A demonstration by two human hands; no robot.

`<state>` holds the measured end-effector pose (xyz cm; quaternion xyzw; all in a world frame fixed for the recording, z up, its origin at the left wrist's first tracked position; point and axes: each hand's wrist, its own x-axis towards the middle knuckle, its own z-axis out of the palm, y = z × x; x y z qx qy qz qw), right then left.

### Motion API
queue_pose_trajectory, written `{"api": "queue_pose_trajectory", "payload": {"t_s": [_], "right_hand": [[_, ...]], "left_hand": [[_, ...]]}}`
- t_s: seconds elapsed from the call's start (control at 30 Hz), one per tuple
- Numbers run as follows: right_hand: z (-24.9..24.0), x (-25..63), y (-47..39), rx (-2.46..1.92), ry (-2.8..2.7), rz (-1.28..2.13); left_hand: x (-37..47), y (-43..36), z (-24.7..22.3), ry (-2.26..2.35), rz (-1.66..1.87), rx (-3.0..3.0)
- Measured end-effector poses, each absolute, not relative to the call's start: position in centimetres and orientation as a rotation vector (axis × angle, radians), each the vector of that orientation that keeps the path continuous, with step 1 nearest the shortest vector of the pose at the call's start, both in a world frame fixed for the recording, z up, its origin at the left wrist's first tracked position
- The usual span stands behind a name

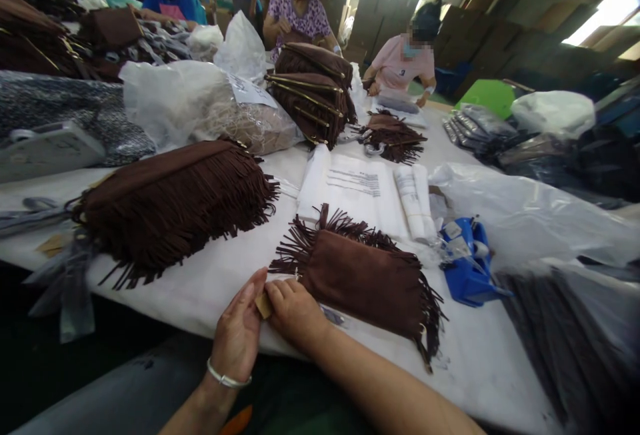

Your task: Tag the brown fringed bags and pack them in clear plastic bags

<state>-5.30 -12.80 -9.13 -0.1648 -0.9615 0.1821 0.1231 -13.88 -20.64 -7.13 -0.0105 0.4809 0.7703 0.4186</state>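
Note:
At the near edge of the table, my left hand (239, 328) and my right hand (297, 312) meet at the corner of a brown fringed pouch (363, 278). A small tan card tag (263, 304) sits between them, with the fingers of both hands closed on it. The pouch lies flat, its fringe spread out along the far side and both ends. Part of a white label shows just behind my fingers. A grey strip in clear plastic (333, 316) lies beside my right hand, under the pouch's near edge.
A stack of fringed pouches (183, 195) lies on the left, another pile (315, 88) farther back. Behind the pouch are white printed sheets (353, 185). A blue tape dispenser (466, 265) and clear plastic bags (540, 212) are on the right. Several people work across the table.

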Motion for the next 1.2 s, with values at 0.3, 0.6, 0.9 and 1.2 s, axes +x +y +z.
{"api": "queue_pose_trajectory", "payload": {"t_s": [0.3, 0.6, 0.9, 1.2], "right_hand": [[-5.0, 2.6, -8.9, -1.011, -2.066, 1.009], [-6.2, 6.4, -8.0, -0.939, -2.476, 0.624], [-4.5, 7.2, -7.7, -0.813, -2.884, 0.781], [-9.6, 5.7, -10.4, -0.992, -2.762, 0.239]], "left_hand": [[-14.0, -21.5, -5.4, 1.476, 1.731, 0.215], [-9.7, -21.5, -8.8, 1.515, 0.838, 1.985], [-7.6, -19.2, -8.9, 1.524, 1.173, 1.746], [-12.3, -22.8, -8.2, 1.505, 1.340, 0.326]]}}
